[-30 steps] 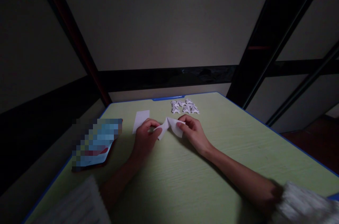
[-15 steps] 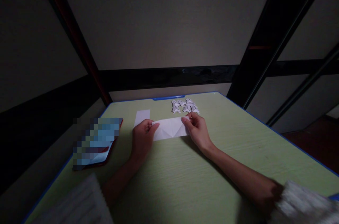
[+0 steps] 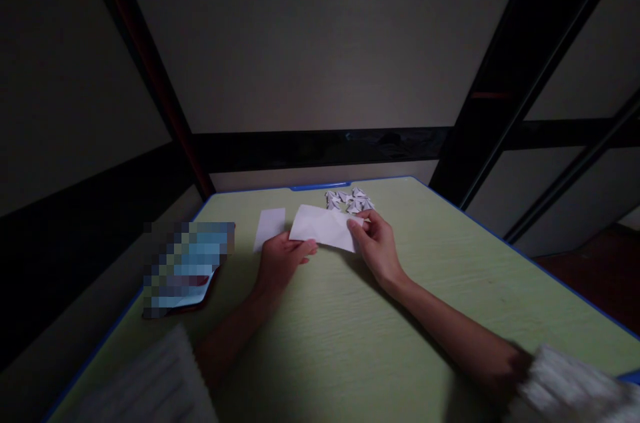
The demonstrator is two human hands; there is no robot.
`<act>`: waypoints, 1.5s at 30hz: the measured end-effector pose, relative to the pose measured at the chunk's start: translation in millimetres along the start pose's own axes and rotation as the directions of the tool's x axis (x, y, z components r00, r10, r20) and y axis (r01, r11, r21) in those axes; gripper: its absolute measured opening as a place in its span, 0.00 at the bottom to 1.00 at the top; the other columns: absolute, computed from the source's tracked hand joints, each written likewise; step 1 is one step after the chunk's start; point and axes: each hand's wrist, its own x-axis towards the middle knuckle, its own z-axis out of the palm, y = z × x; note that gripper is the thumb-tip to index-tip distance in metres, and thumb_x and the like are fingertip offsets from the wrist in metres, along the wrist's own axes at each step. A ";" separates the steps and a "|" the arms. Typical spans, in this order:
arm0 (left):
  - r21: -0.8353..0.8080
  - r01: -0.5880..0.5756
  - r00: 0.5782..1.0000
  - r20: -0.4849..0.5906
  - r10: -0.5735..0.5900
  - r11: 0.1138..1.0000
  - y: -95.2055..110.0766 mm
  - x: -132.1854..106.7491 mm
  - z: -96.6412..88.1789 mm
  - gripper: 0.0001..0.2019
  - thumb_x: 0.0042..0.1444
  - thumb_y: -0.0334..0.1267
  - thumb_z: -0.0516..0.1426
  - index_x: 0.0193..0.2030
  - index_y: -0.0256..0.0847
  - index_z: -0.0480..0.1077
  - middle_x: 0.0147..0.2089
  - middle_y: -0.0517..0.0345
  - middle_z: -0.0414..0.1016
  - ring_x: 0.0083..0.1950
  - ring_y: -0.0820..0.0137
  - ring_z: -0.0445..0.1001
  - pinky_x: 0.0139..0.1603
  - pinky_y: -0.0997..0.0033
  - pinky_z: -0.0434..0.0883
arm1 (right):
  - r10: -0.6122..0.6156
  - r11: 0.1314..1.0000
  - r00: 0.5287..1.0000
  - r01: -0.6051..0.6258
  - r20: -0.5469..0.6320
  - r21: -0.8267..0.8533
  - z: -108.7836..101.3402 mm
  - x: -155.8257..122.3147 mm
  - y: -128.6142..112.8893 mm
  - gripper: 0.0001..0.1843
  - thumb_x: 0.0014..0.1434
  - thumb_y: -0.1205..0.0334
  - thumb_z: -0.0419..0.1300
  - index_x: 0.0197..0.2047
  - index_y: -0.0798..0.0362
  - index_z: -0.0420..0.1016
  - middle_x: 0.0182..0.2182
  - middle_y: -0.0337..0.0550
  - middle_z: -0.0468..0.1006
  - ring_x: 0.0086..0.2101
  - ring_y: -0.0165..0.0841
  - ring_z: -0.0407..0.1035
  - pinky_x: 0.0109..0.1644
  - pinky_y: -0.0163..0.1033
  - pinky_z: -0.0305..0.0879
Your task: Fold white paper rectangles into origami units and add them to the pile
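A white strip of paper [image 3: 323,225], with faint creases, is held a little above the table between my hands. My right hand [image 3: 377,246] pinches its right end, thumb on top and fingers behind. At the paper's lower left edge is my left hand [image 3: 284,263], its thumb and fingers closed at that edge; part of the grip is hidden. A second white paper piece [image 3: 270,226] lies flat just beyond my left hand. Several small folded paper figures [image 3: 357,196] sit in a cluster behind the strip, partly covered by it.
A tablet or phone-like device [image 3: 193,269] with a blurred screen and dark red edge rests at the table's left. The pale green table [image 3: 350,336] has a blue rim. Behind it stands a panelled wall [image 3: 320,43] with a dark band.
The strip has turned and tilted, its left end rising and its creased triangles no longer showing. My left hand has slid from the left end to the lower edge; my right hand keeps its pinch.
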 end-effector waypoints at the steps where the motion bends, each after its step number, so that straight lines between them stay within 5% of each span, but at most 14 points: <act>1: -0.016 -0.007 0.999 -0.033 0.006 1.000 -0.4 0.4 -0.8 0.08 0.36 0.37 0.58 0.24 0.34 0.68 0.22 0.59 0.72 0.26 0.73 0.70 0.26 0.76 0.66 | 0.025 0.999 0.999 -0.026 0.041 0.020 1.6 -1.1 -0.8 0.09 0.45 0.61 0.56 0.26 0.54 0.57 0.15 0.30 0.61 0.16 0.22 0.54 0.19 0.29 0.48; 6: -0.071 -0.135 0.972 -0.201 0.118 0.988 -3.2 6.2 -7.6 0.05 0.38 0.34 0.56 0.23 0.35 0.66 0.22 0.62 0.71 0.25 0.75 0.69 0.28 0.77 0.66 | 0.178 0.970 0.909 -0.227 0.377 0.091 11.1 -11.5 -7.9 0.13 0.40 0.66 0.59 0.26 0.54 0.55 0.15 0.30 0.67 0.16 0.22 0.59 0.20 0.29 0.53; 8: -0.069 -0.144 0.973 -0.192 0.129 0.987 -3.5 6.6 -7.8 0.04 0.39 0.34 0.54 0.23 0.35 0.66 0.22 0.62 0.70 0.25 0.75 0.69 0.26 0.77 0.66 | 0.219 0.953 0.866 -0.288 0.450 0.092 13.4 -14.4 -9.7 0.15 0.38 0.66 0.60 0.25 0.54 0.56 0.14 0.30 0.68 0.16 0.23 0.61 0.22 0.30 0.56; 14: -0.223 -0.130 0.991 -0.014 0.130 0.966 -1.7 1.2 -2.0 0.10 0.45 0.42 0.50 0.27 0.36 0.65 0.26 0.58 0.70 0.26 0.72 0.69 0.22 0.75 0.67 | 0.275 0.929 0.894 -0.342 0.353 0.143 12.6 -11.9 -7.7 0.13 0.39 0.66 0.60 0.25 0.55 0.57 0.12 0.32 0.68 0.16 0.25 0.63 0.21 0.30 0.55; 21: -0.019 -0.179 0.983 -0.041 0.178 0.984 0.0 -1.5 0.5 0.07 0.37 0.37 0.58 0.24 0.35 0.68 0.19 0.62 0.70 0.22 0.73 0.67 0.21 0.76 0.64 | 0.246 0.951 0.845 -0.306 0.476 0.052 13.1 -14.8 -6.1 0.13 0.39 0.63 0.61 0.24 0.56 0.59 0.13 0.30 0.66 0.14 0.20 0.56 0.18 0.27 0.47; 28: -0.045 0.000 0.969 0.246 0.011 0.999 -2.2 -5.6 4.0 0.10 0.31 0.36 0.61 0.24 0.34 0.70 0.21 0.58 0.74 0.23 0.71 0.71 0.22 0.75 0.65 | 0.187 0.963 0.885 -0.250 0.426 0.097 12.2 -13.8 -4.7 0.11 0.40 0.60 0.61 0.25 0.58 0.66 0.18 0.35 0.68 0.18 0.23 0.59 0.22 0.30 0.54; 37: -0.067 -0.054 0.997 0.051 0.058 0.996 -2.8 -4.2 3.9 0.10 0.34 0.36 0.60 0.27 0.35 0.71 0.24 0.57 0.75 0.24 0.70 0.71 0.19 0.77 0.64 | 0.301 0.921 0.896 -0.362 0.326 0.147 10.4 -9.6 4.4 0.09 0.42 0.62 0.58 0.18 0.59 0.66 0.13 0.36 0.66 0.13 0.22 0.55 0.17 0.30 0.49; 45: -0.055 -0.096 0.992 0.082 0.101 0.994 -2.8 -5.9 3.0 0.12 0.37 0.34 0.59 0.33 0.37 0.73 0.28 0.58 0.75 0.25 0.72 0.70 0.21 0.77 0.63 | 0.331 0.887 0.898 -0.401 0.291 0.229 9.9 -8.4 1.4 0.08 0.43 0.63 0.57 0.19 0.60 0.67 0.14 0.38 0.68 0.15 0.23 0.58 0.18 0.30 0.49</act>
